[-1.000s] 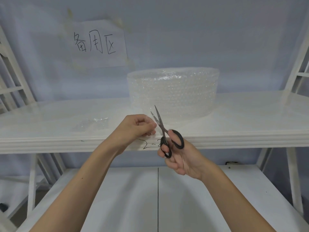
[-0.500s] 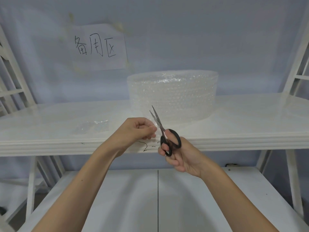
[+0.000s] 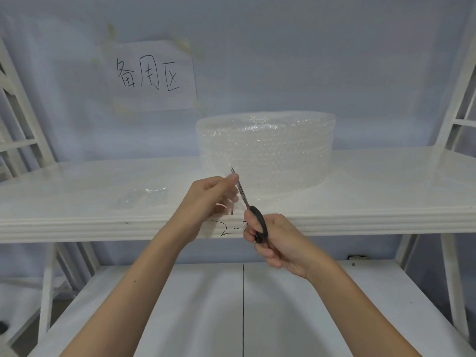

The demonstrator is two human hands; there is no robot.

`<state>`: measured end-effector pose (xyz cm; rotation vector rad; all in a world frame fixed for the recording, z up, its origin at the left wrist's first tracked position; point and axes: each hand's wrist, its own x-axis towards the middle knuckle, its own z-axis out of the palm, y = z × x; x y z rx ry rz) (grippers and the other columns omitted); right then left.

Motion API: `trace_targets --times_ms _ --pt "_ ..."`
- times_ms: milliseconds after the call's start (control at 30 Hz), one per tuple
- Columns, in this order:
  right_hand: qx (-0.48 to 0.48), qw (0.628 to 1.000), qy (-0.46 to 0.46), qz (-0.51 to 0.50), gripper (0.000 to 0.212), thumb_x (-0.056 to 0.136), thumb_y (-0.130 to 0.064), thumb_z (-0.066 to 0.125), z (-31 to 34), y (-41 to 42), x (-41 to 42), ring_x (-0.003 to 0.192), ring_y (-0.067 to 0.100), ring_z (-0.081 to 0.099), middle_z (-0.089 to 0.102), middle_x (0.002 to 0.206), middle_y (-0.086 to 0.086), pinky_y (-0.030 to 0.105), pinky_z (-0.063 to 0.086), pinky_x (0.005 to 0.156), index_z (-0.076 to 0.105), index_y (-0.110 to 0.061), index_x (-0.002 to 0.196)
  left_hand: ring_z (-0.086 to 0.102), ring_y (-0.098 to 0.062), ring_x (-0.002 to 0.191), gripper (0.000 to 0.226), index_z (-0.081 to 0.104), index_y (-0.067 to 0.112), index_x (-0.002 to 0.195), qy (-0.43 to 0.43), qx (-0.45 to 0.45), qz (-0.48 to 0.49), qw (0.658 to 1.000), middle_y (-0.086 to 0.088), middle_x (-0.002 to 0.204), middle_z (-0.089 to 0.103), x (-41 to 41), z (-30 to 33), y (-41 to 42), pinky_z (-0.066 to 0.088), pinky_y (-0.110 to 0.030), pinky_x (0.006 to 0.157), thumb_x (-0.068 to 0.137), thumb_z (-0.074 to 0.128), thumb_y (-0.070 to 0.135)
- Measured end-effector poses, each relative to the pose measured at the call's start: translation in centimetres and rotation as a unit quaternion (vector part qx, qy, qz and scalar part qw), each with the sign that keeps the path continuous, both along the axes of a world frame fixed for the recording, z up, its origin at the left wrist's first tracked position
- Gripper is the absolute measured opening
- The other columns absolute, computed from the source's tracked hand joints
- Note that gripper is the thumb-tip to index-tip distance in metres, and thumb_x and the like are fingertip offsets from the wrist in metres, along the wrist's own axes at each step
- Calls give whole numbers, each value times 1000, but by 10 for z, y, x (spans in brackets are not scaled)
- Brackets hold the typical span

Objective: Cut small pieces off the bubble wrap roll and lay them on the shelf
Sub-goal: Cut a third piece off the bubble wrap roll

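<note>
A wide roll of clear bubble wrap (image 3: 268, 148) stands on the white shelf (image 3: 77, 191), right of centre. Its loose end reaches toward the front edge. My left hand (image 3: 208, 199) pinches that loose end just above the shelf's front edge. My right hand (image 3: 273, 240) grips black-handled scissors (image 3: 253, 215), whose blades are closed and point up and left beside my left fingers. A small cut piece of bubble wrap (image 3: 143, 198) lies flat on the shelf to the left of my hands.
A paper sign with handwritten characters (image 3: 152, 76) is taped to the wall behind. White ladder-like side frames (image 3: 461, 104) stand at both ends of the shelf. A lower white shelf (image 3: 195, 310) lies beneath my arms.
The scissor blades have closed from open to shut beside my left fingers. Both hands stayed near the shelf's front edge.
</note>
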<state>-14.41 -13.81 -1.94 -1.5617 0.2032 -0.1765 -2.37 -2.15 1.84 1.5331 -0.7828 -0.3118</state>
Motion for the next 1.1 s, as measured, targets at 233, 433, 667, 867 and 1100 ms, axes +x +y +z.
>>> trace_targets --times_ms 233,433,667,867,1100 --pt "-4 1000 1 -14 44 87 -49 60 1 4 1 32 10 33 49 63 -2 16 25 31 48 -11 69 56 -13 63 22 68 10 80 -10 -18 51 998 1 74 68 2 -4 -4 47 -29 61 89 66 30" --pt "49 998 19 26 50 67 -63 61 4 -1 -1 34 11 34 54 69 -1 15 25 29 48 -15 66 55 -8 59 14 70 14 80 2 -41 50 998 5 74 69 2 -5 -3 47 -22 58 88 68 25" --pt "39 991 71 103 58 72 -71 53 14 -6 -3 37 10 38 57 80 2 17 30 28 46 -14 75 53 -8 60 26 71 16 68 10 -45 17 999 7 72 70 1 -3 0 44 -21 56 91 65 24" --pt "58 985 90 136 60 70 -73 52 7 -9 -3 39 11 40 57 83 3 17 32 28 47 -13 78 51 -11 60 22 67 8 74 -4 -57 18 998 2 72 67 1 -6 2 45 -23 57 91 64 20" --pt "70 987 78 122 58 73 -68 51 -1 -12 -15 39 12 41 54 84 4 18 33 28 44 -12 81 50 -10 58 21 68 11 74 7 -60 21 998 3 73 67 1 -6 1 45 -18 54 92 64 23"
